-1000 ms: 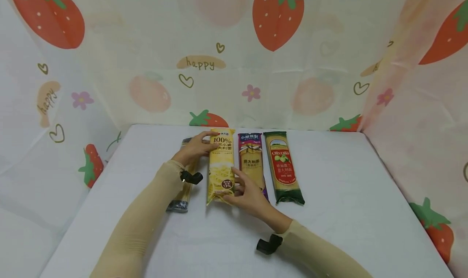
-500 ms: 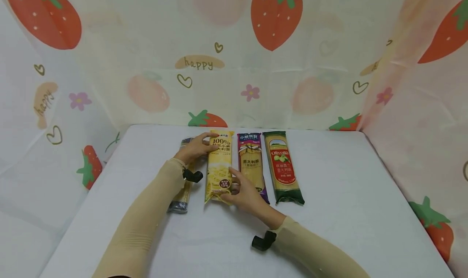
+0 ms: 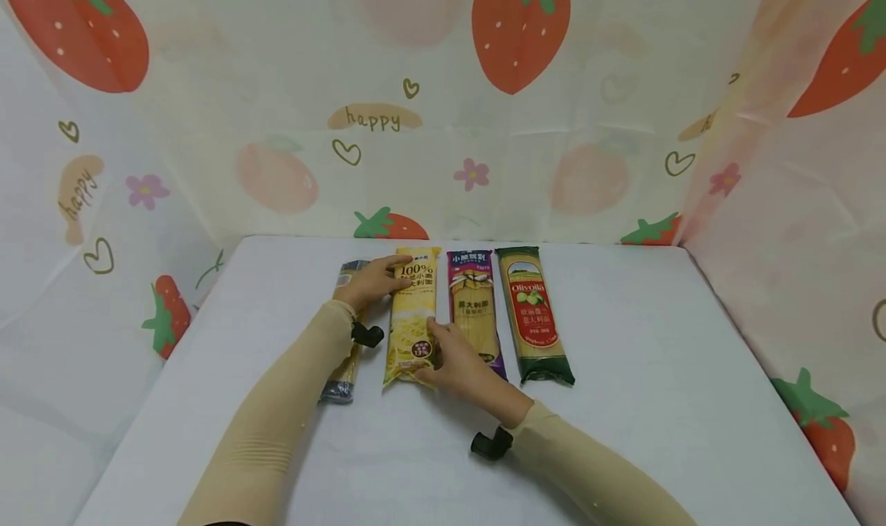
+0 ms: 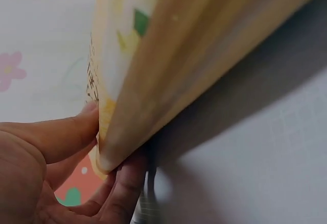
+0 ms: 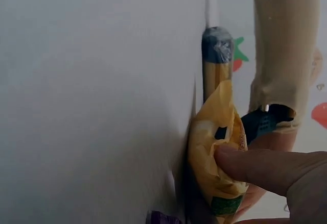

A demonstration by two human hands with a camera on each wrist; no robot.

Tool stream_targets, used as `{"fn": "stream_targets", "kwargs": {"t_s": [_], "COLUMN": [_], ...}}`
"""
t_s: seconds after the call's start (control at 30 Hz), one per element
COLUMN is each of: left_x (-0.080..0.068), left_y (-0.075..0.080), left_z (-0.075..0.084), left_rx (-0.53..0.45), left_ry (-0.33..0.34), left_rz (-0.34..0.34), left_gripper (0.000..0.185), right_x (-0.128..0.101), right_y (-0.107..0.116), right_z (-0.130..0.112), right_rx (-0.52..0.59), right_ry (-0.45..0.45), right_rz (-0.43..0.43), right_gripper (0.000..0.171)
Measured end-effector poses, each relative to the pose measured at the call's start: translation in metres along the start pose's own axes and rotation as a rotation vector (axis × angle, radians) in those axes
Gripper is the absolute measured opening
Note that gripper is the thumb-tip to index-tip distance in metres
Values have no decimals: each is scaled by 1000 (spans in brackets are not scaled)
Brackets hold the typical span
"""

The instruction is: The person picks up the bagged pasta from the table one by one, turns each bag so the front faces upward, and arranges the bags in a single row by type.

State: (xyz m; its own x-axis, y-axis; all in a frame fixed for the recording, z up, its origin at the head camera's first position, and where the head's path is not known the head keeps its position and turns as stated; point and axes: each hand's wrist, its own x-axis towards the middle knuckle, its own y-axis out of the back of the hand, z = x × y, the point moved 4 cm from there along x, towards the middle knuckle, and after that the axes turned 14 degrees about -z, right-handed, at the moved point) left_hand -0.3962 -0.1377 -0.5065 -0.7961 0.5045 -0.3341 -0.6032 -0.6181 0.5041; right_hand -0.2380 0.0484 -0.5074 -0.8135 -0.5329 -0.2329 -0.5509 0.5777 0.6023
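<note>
A yellow pasta packet (image 3: 413, 322) lies lengthwise on the white table, held at both ends. My left hand (image 3: 371, 284) grips its upper left edge; in the left wrist view the thumb is on one face and fingers reach beneath the raised side of the packet (image 4: 204, 45). At the lower right corner, my right hand (image 3: 460, 363) pinches it. The right wrist view shows that thumb (image 5: 255, 168) pressing the crinkled end of the wrapper (image 5: 209, 152). Partly hidden under my left forearm lies a spaghetti packet with dark ends (image 3: 339, 387).
To the right lie a purple-topped pasta packet (image 3: 474, 303), close beside my right hand, and a green and red spaghetti packet (image 3: 534, 318). The white table (image 3: 644, 403) is backed and flanked by strawberry-print curtains (image 3: 588, 111).
Both hands have shifted the yellow packet slightly left, towards the dark-ended one, widening the gap to the purple-topped packet. The other packets stay in place; the head view has turned a little.
</note>
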Motion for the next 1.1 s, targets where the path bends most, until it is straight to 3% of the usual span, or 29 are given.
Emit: {"fn": "stream_targets", "kwargs": {"t_s": [0.23, 0.47, 0.83, 1.1], "left_x": [6, 2, -5, -11], "left_y": [0, -2, -3, -4], "left_z": [-2, 8, 12, 6], "left_rx": [31, 128, 137, 118], "left_ry": [19, 26, 62, 76], "left_rz": [-1, 55, 75, 35], "left_gripper": [62, 60, 60, 61], "right_x": [6, 6, 4, 0], "right_y": [-3, -1, -3, -6], "right_z": [1, -1, -4, -5], "right_rx": [-50, -81, -109, -170], "right_ry": [-8, -14, -9, 0], "right_rz": [-30, -36, -39, -17], "right_gripper": [97, 97, 95, 91]}}
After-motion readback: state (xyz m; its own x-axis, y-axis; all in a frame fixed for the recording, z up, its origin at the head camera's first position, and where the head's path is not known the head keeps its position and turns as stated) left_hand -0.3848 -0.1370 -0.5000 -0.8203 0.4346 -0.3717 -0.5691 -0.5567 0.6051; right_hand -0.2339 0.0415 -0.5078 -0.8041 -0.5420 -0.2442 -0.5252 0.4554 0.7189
